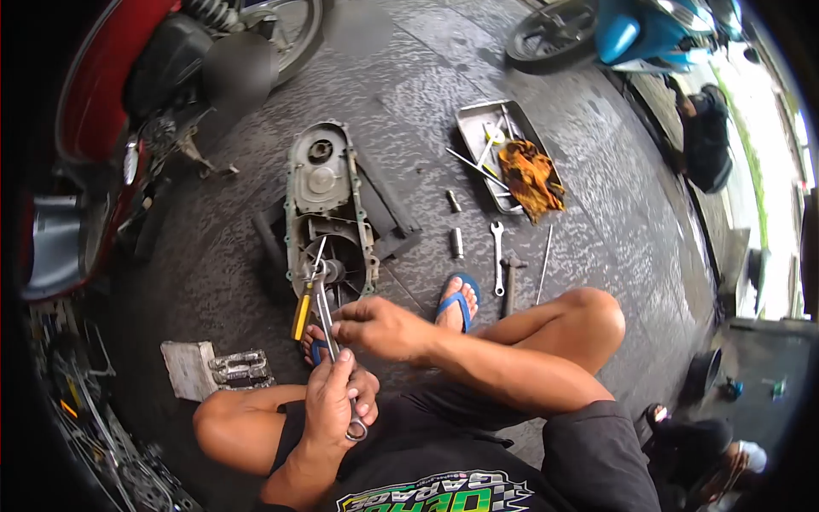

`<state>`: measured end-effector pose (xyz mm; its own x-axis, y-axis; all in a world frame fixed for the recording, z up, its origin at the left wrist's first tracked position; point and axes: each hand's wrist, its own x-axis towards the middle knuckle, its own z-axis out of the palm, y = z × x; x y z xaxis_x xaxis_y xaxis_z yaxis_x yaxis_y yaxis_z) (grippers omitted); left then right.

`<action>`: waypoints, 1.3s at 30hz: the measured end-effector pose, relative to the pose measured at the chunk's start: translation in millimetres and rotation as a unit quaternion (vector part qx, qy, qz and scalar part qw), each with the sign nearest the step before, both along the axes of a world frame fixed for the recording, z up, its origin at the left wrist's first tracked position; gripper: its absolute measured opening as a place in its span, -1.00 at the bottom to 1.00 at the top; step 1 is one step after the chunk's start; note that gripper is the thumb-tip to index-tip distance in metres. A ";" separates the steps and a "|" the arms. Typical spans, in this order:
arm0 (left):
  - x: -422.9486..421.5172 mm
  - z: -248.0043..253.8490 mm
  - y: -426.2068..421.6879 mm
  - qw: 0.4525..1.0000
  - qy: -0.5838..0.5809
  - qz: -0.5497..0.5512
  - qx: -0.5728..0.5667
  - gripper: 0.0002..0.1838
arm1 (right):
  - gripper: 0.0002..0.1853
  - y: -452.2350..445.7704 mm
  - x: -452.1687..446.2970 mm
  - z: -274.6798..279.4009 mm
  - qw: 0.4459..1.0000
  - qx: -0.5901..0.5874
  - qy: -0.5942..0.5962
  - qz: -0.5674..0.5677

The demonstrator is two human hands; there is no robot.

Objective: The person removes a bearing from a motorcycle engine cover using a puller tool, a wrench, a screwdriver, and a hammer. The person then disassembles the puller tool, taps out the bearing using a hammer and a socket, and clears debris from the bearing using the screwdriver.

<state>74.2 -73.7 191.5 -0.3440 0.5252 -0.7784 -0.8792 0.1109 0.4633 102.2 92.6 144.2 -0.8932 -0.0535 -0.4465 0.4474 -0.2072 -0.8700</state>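
My left hand [337, 394] is closed around a combination wrench [325, 317], with the ring end sticking out below the fingers. The wrench's upper end reaches to the hub in the lower part of a grey metal engine casing [322, 181]. My right hand [384, 328] is curled beside the wrench shaft, fingertips at or very near it; what lies inside those fingers is hidden. A yellow-handled screwdriver [302, 316] leans at the same hub, left of the wrench. The casing rests on a dark stand [388, 213] in front of my feet.
A metal tray [465, 128] holds tools and an orange rag [533, 179]. Near it lie a wrench [498, 260], a hammer [512, 286], a thin rod [544, 264] and two sockets [457, 243]. A white box [189, 369] is at left. Motorcycles [90, 94] and people surround the floor.
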 end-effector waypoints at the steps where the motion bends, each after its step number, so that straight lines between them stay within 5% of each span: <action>1: 1.3 -2.7 -2.2 0.999 0.033 -0.025 -0.002 -0.73 | -0.62 19.2 2.0 -8.7 1.000 0.016 0.006 0.005; 3: 3.2 -0.5 -2.2 0.999 0.037 -0.018 -0.021 -0.66 | -0.54 72.7 11.3 -52.8 0.973 0.218 -0.017 -0.077; 4: 4.0 -0.9 -0.1 0.999 0.037 -0.022 -0.033 -0.66 | -0.56 103.8 24.5 -75.8 0.914 0.378 -0.064 -0.134; 7: 3.8 -2.9 -4.6 1.000 0.019 0.010 -0.012 -0.64 | -0.69 193.3 105.5 -208.8 0.820 0.375 -0.367 -0.228; 8: 2.9 -6.4 -8.0 0.999 0.001 0.014 0.032 -0.65 | -0.68 207.8 165.8 -309.1 0.742 0.539 -0.362 -0.164; 9: 0.9 -5.6 -7.7 1.000 -0.008 0.018 0.022 -0.65 | -0.65 217.6 218.6 -383.5 0.758 0.545 -0.356 -0.034; 10: 0.6 -4.5 -8.7 0.999 -0.024 0.025 0.011 -0.65 | -0.55 174.5 211.5 -316.1 0.751 0.510 -0.395 -0.140; 12: 1.2 -9.4 -12.9 0.998 -0.025 0.031 0.045 -0.67 | -0.17 153.0 203.4 -305.0 0.659 0.482 -0.555 -0.161; 14: 3.6 -15.2 -15.2 0.994 -0.041 0.041 0.089 -0.67 | -0.20 167.4 221.8 -308.2 0.755 0.395 -0.505 -0.137; 20: 7.4 -19.6 -10.5 0.995 -0.038 0.045 0.080 -0.71 | -0.22 174.1 227.0 -328.1 0.745 0.436 -0.501 -0.063; 22: 7.2 -18.2 -11.0 0.995 -0.036 0.043 0.084 -0.72 | -0.42 147.4 199.7 -279.4 0.689 0.509 -0.460 -0.234; 25: 6.3 -17.5 -11.6 0.996 -0.048 0.029 0.074 -0.72 | -0.64 176.4 178.4 -263.8 0.768 0.405 -0.406 -0.284; 28: 6.7 -9.4 -5.2 0.998 -0.041 0.037 0.043 -0.70 | -0.71 132.9 119.9 -131.6 0.851 0.219 -0.183 -0.441; 30: 7.0 -10.6 -7.8 0.997 -0.047 0.027 0.048 -0.69 | -0.65 90.1 100.3 -59.2 0.897 0.112 -0.097 -0.417; 32: 7.4 -11.5 -6.5 0.997 -0.048 0.024 0.060 -0.68 | -0.49 44.6 100.9 -48.1 0.925 0.045 -0.110 -0.361; 34: 8.5 -11.2 -6.8 0.997 -0.042 0.027 0.067 -0.67 | -0.58 1.6 95.7 -26.3 0.932 -0.063 -0.150 -0.323; 39: 6.7 -12.0 -8.9 0.995 -0.057 0.035 0.072 -0.68 | -0.71 -62.5 84.1 -38.9 0.963 -0.049 -0.132 -0.229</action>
